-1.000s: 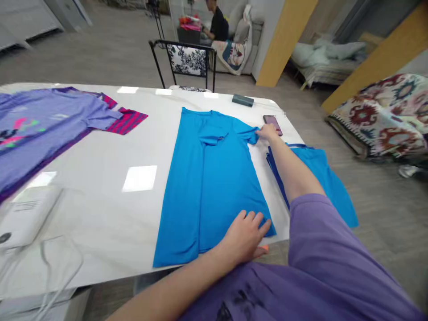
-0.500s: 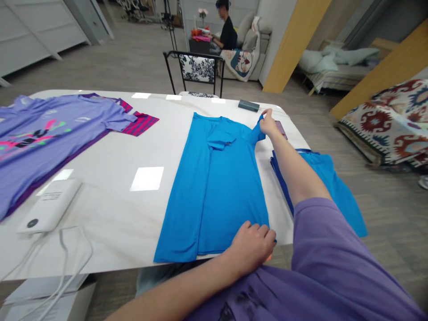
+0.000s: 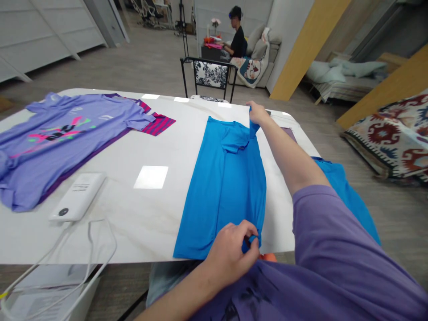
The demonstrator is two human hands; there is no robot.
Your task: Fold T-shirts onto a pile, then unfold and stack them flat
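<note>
Pinching the near hem of the blue T-shirt [image 3: 237,178] on the worktop [image 3: 143,232], the left hand [image 3: 236,247] is closed on cloth; the right hand [image 3: 259,113] grips its lifted sleeve [image 3: 253,130]. The right arm [image 3: 287,154] partly hides the phone [image 3: 290,133] and a blue garment [image 3: 349,194]; a power bank [image 3: 82,194] and lavender T-shirt [image 3: 70,147] lie well left. Since half a second ago, the right hand has moved inward, covering most of the dark case [image 3: 268,113].

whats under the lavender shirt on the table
Purple cloth and pink-and-purple striped cloth stick out from under the lavender shirt; whatever else lies beneath is covered.
</note>
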